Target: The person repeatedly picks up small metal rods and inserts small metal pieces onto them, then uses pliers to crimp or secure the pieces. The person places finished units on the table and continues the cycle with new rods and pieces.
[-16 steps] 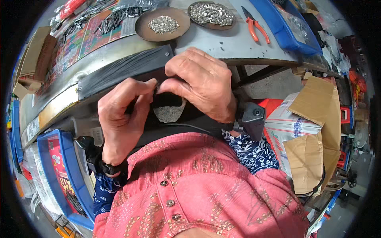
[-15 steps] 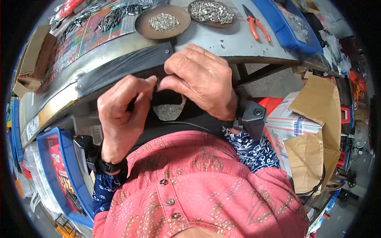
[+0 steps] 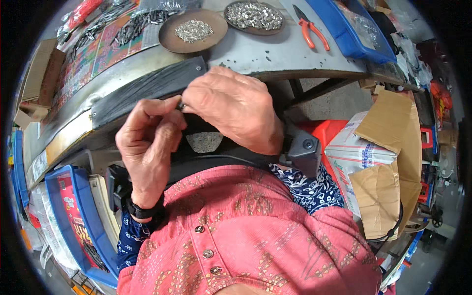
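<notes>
Head view, left hand [image 3: 150,137] and right hand [image 3: 236,110] before the table [image 3: 241,53], fingers [image 3: 161,106] pinching a dark piece [image 3: 181,105], pliers [image 3: 305,32] atop the table

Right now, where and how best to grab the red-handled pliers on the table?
Likely around both red handles, from the near side of the table: they splay toward the wearer, while the dark nose points away.

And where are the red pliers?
In the head view, the pliers lie upper right on the tabletop, between a dish of silvery pieces and a blue tray.
</notes>
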